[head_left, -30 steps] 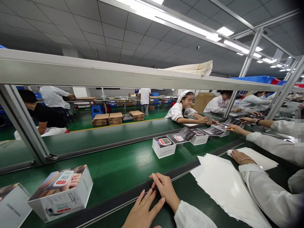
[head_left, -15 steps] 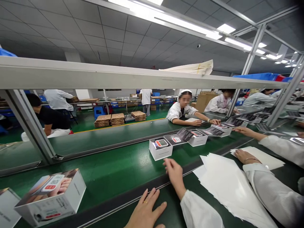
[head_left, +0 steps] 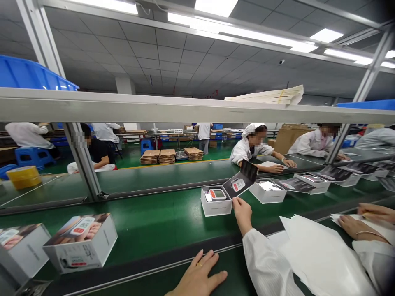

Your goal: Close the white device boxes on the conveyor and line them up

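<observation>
Edges of the work area: a black strip (head_left: 132,268) runs along the near side of the green belt (head_left: 160,222) and separates it from the dark table ledge. On this ledge the left hand (head_left: 200,276) lies flat, palm down, fingers spread and released, holding nothing. The right hand (head_left: 242,214) reaches over the strip onto the belt. Its fingers are closed on the lower edge of the lid flap (head_left: 242,181) of an open white box (head_left: 216,205), and the flap stands tilted up toward the right. This box sits near the middle of the belt's width, just left of the hand, with a red-framed device (head_left: 217,193) inside.

To the left the belt is bare, a wide free stretch up to the closed boxes. To the right the room is narrow: another open box (head_left: 268,193) stands near, behind the flap, and white sheets (head_left: 321,255) lie fanned on the ledge beside the right sleeve. Overhead a grey shelf rail (head_left: 154,107) crosses the whole view.

Counts: 2 closed boxes, 1 whole (head_left: 82,244) and 1 cut by the frame (head_left: 18,251). There are 3 open boxes I can tell clearly, the last one (head_left: 311,183) farther right; beyond it they are too blurred to count. 2 co-worker hands (head_left: 354,228) rest on a sheet at the right. 2 people in white (head_left: 247,149) sit across the belt.
</observation>
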Demonstrator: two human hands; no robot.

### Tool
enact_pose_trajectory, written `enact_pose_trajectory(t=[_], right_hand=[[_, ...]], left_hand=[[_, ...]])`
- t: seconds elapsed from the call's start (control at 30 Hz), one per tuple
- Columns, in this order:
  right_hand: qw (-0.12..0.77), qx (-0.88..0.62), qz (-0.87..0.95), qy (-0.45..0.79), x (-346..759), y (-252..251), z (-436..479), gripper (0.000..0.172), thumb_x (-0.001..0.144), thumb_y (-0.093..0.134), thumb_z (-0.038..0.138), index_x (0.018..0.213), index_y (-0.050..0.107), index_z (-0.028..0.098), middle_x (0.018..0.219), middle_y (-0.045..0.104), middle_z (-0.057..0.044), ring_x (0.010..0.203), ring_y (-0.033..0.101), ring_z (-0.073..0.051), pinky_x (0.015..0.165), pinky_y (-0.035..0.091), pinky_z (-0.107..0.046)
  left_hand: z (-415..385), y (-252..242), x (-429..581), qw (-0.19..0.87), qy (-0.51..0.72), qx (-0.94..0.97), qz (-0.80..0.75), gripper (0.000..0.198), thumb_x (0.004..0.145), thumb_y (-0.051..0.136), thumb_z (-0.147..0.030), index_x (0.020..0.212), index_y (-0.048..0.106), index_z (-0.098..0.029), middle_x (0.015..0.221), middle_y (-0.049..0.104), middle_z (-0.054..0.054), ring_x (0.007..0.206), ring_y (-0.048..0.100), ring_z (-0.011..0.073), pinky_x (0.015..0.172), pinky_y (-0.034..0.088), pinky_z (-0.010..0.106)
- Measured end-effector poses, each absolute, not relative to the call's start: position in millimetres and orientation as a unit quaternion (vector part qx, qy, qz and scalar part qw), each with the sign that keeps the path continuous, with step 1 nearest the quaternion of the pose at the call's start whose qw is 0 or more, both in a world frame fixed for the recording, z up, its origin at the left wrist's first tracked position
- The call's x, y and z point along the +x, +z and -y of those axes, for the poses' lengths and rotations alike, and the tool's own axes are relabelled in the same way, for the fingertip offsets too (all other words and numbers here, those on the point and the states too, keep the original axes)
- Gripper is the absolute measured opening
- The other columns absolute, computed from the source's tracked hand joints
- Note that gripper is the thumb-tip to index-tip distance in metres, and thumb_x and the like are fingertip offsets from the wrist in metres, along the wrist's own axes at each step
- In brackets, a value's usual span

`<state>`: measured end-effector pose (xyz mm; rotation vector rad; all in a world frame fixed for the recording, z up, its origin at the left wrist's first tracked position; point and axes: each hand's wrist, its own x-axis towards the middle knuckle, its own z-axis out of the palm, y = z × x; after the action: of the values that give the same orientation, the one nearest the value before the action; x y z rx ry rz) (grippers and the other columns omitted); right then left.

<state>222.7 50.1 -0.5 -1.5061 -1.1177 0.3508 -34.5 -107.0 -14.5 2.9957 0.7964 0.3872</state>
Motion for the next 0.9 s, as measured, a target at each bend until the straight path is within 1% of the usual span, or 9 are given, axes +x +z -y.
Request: enact_pose_trajectory(t=[0.1,0.17,0.23,0.37,0.47,0.57,0.67,0.8,0.9], right_hand=[[0.501,-0.685,0.525,0.058,219,-2,-28,0.048,0.087,0.038,0.053,0.077,0.072,0.021,0.071,0.069,-0.008,0.063,0.058,-0.021,0.060,0.039,-0.029],[0.498,-0.680,0.538,0.024,214,-5,-14,0.052,0.090,0.035,0.053,0.100,0.074,0.021,0.082,0.072,-0.012,0.071,0.063,-0.024,0.065,0.041,-0.030],[0.500,-0.665,0.555,0.013,207,-7,-4,0.055,0.092,0.033,0.051,0.126,0.065,0.021,0.096,0.073,-0.012,0.080,0.066,-0.025,0.070,0.045,-0.031],[0.479,-0.600,0.639,0.060,194,-7,7,0.049,0.096,0.034,0.046,0.138,0.054,0.032,0.138,0.056,-0.005,0.116,0.060,-0.023,0.089,0.048,-0.033],[0.456,-0.576,0.666,0.131,187,-9,9,0.046,0.094,0.040,0.051,0.131,0.060,0.034,0.152,0.040,-0.003,0.136,0.043,-0.025,0.103,0.042,-0.038],[0.461,-0.548,0.668,0.202,181,-12,6,0.053,0.093,0.044,0.055,0.139,0.052,0.031,0.153,0.039,-0.005,0.144,0.031,-0.025,0.112,0.035,-0.041],[0.485,-0.529,0.651,0.248,173,-13,-1,0.065,0.091,0.045,0.056,0.149,0.037,0.028,0.152,0.041,-0.006,0.142,0.034,-0.025,0.115,0.030,-0.044],[0.512,-0.543,0.610,0.266,161,-10,-9,0.073,0.088,0.047,0.060,0.151,0.033,0.026,0.147,0.047,-0.008,0.136,0.043,-0.028,0.111,0.034,-0.046],[0.531,-0.565,0.564,0.284,158,-8,-15,0.077,0.086,0.048,0.063,0.152,0.031,0.027,0.140,0.055,-0.009,0.127,0.053,-0.029,0.106,0.039,-0.045]], left_hand=[[107,11,-35,0.038,0.177,0.938,-0.296,0.047,0.097,0.054,-0.039,0.142,0.046,-0.030,0.153,0.039,0.009,0.140,0.038,0.0303,0.109,0.042,0.048],[97,35,-29,0.008,0.254,0.909,-0.331,0.046,0.096,0.050,-0.024,0.141,0.046,-0.028,0.158,0.029,0.008,0.144,0.027,0.0294,0.111,0.039,0.048],[77,62,-20,-0.044,0.319,0.881,-0.347,0.048,0.094,0.044,-0.016,0.142,0.044,-0.024,0.161,0.019,0.009,0.148,0.016,0.0293,0.114,0.033,0.051],[20,96,-3,-0.095,0.306,0.876,-0.360,0.065,0.084,0.047,-0.006,0.147,0.036,-0.017,0.161,0.014,0.014,0.149,0.002,0.0305,0.119,0.014,0.057],[-11,86,-6,-0.010,0.247,0.879,-0.408,0.065,0.080,0.049,-0.004,0.144,0.040,-0.013,0.154,0.034,0.016,0.148,0.016,0.0311,0.119,0.007,0.058],[-19,54,-20,0.054,0.236,0.858,-0.454,0.063,0.081,0.044,-0.002,0.143,0.040,-0.013,0.148,0.043,0.017,0.143,0.032,0.0294,0.118,0.024,0.052],[-9,21,-34,0.075,0.252,0.838,-0.479,0.081,0.077,0.039,0.003,0.153,0.018,-0.013,0.158,0.024,0.018,0.145,0.026,0.0267,0.116,0.032,0.044],[6,-3,-49,0.128,0.321,0.827,-0.444,0.103,0.073,0.039,0.005,0.153,-0.019,-0.024,0.163,0.000,0.013,0.148,0.011,0.0270,0.118,0.026,0.049],[10,5,-63,0.125,0.303,0.851,-0.410,0.109,0.073,0.044,0.003,0.151,-0.025,-0.029,0.163,-0.006,0.010,0.149,0.002,0.0299,0.118,0.018,0.057]])
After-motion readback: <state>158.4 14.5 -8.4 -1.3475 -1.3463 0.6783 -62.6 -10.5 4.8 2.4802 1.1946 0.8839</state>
